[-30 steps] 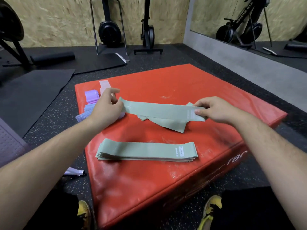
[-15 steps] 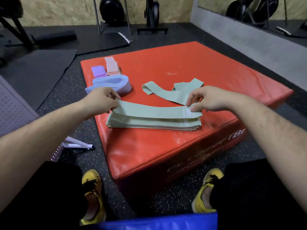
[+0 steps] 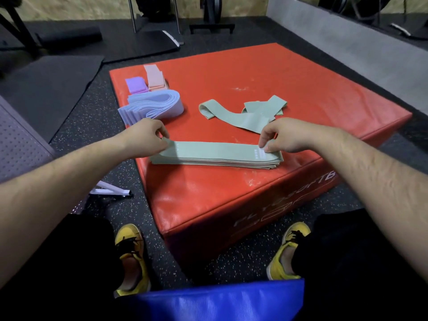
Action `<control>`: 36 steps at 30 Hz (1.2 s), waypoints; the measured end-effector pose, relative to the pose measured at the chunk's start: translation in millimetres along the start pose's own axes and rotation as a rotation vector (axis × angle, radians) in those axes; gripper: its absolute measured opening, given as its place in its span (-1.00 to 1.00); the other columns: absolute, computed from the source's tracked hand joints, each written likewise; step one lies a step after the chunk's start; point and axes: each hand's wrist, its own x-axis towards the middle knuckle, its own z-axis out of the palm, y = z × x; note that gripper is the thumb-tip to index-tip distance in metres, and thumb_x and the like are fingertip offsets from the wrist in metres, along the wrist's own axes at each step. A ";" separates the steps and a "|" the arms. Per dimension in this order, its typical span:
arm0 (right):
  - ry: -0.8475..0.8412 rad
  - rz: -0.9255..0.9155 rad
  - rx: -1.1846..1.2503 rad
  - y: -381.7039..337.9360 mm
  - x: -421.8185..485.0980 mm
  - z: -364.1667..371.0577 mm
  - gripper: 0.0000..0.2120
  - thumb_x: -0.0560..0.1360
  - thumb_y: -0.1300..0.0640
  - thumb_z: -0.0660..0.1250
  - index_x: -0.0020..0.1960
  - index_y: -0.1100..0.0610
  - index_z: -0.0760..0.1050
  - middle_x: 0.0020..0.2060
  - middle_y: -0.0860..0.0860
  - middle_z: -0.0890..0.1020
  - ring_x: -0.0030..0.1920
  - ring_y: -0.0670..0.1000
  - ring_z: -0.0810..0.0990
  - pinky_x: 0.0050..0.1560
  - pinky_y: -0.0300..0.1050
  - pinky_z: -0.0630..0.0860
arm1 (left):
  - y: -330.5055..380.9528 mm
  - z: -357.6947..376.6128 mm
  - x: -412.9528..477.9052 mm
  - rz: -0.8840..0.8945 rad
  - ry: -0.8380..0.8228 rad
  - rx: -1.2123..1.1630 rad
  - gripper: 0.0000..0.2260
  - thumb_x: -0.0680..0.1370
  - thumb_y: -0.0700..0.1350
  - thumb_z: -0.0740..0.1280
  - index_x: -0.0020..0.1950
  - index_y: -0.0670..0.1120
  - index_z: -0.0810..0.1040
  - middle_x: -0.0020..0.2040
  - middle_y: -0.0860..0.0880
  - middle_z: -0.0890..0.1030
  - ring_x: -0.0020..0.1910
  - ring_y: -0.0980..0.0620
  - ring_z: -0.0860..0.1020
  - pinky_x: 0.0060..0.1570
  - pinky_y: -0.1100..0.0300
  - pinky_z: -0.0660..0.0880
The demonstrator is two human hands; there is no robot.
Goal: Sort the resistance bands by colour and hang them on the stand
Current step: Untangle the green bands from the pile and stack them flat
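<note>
- Sage-green and flat, the top resistance band (image 3: 215,152) is lying along a neat stack of green bands (image 3: 208,163) near the front edge of the red box (image 3: 254,72), its small white printed label sitting at the right end.
- The left hand (image 3: 143,135) is pinching the band's left end, fingertips and thumb clamped on the fabric. The right hand (image 3: 287,135) is pinching the right end by the label in the same way.
- Behind the stack, loose green bands (image 3: 231,115) are lying rumpled and crossing one another, one end curling over into a loop.
- Toward the box's far left corner, pale lavender bands (image 3: 150,105) are fanning out in a folded bundle, with a small purple pile (image 3: 136,84) and a pink pile (image 3: 154,77) just beyond it.
- The box's glossy vinyl skin is showing creases and pale scuffs, and it is sitting on a black speckled rubber floor (image 3: 76,126).
</note>
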 end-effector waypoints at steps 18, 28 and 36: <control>0.022 -0.187 -0.126 -28.3 6.5 25.2 -0.29 0.35 -0.35 0.45 0.39 -0.06 0.44 0.30 -0.07 0.51 0.29 -0.01 0.49 0.33 0.01 0.44 | 37.1 21.0 9.6 0.389 -0.188 0.197 -0.39 0.37 0.36 0.44 0.30 0.06 0.51 0.15 0.13 0.53 0.14 0.12 0.49 0.13 0.18 0.37; 0.325 0.258 0.018 -11.8 40.6 5.3 -0.78 0.54 0.06 0.29 0.15 0.02 0.59 0.16 0.08 0.60 0.11 0.07 0.54 -0.05 -0.17 0.40 | 104.1 45.4 64.2 0.438 -0.168 0.052 -0.45 0.54 0.29 0.30 0.44 0.04 0.43 0.39 0.08 0.45 0.37 0.07 0.39 0.40 0.09 0.29; 0.229 0.310 0.120 -6.3 58.7 -6.8 -0.77 0.55 0.25 0.26 0.12 0.21 0.64 0.06 0.13 0.68 0.09 0.15 0.63 0.04 -0.04 0.58 | 125.9 61.0 90.3 0.401 -0.154 0.019 -0.44 0.47 0.27 0.32 0.41 0.06 0.43 0.33 0.08 0.43 0.29 -0.01 0.47 0.39 -0.13 0.28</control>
